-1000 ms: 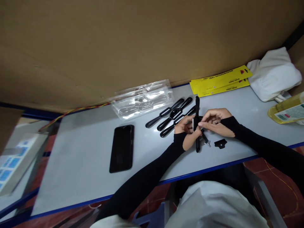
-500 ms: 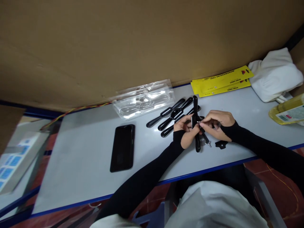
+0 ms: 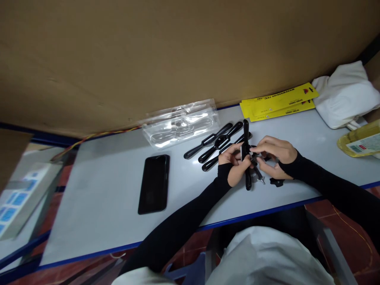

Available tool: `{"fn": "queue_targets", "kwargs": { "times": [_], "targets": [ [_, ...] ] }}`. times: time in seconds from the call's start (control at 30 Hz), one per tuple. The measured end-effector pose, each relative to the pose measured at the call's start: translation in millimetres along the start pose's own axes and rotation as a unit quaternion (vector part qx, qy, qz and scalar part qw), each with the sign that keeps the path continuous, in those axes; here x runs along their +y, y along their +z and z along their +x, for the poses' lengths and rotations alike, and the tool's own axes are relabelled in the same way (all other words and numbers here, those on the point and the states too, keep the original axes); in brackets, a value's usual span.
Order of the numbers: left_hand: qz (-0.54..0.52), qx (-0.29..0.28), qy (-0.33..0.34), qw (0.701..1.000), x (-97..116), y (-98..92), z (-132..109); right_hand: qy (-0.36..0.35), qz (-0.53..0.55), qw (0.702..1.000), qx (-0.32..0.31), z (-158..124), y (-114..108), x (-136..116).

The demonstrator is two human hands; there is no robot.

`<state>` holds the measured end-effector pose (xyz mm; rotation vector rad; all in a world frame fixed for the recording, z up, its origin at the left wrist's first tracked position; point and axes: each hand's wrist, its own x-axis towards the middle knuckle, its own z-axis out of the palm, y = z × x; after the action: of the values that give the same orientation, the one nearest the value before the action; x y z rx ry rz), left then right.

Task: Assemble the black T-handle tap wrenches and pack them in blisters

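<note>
My left hand (image 3: 234, 166) is wrapped round the middle of a black two-handled tool (image 3: 246, 132), held upright on end over the table. My right hand (image 3: 274, 156) pinches a small part at the tool's centre; I cannot make out the part. Just behind the hands lie three more black tools (image 3: 218, 143) side by side. A small metal piece (image 3: 260, 180) and a flat black part (image 3: 276, 182) lie on the table below my right hand.
A black phone (image 3: 154, 183) lies flat to the left on the grey table (image 3: 103, 190). Clear plastic blister trays (image 3: 179, 124) and yellow cards (image 3: 279, 103) sit against the cardboard wall (image 3: 178, 51). A white cloth (image 3: 344, 95) and a yellowish bottle (image 3: 360, 140) are at far right.
My right hand has slid a little right and down, its fingers working at the tool's centre, and now covers more of the flat black part. The tool stays upright in my left hand.
</note>
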<state>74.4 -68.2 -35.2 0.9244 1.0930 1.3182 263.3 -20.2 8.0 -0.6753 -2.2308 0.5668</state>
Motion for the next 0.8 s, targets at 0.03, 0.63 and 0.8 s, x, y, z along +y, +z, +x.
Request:
{"fn": "queue_targets", "kwargs": {
  "times": [0.03,0.63,0.8],
  "targets": [
    [0.004,0.0,0.003,1.0,-0.1,0.2,-0.4,-0.001,0.0,1.0,-0.003,0.5,-0.6,0.7],
    [-0.002,-0.006,0.025,1.0,-8.4,-2.3,1.6,0.005,0.006,1.0,-0.011,-3.1,1.4,-2.6],
    [0.009,-0.004,0.038,0.999,-7.9,-1.8,0.6,-0.009,-0.063,0.998,-0.027,-2.0,-1.1,3.2]
  ]
}}
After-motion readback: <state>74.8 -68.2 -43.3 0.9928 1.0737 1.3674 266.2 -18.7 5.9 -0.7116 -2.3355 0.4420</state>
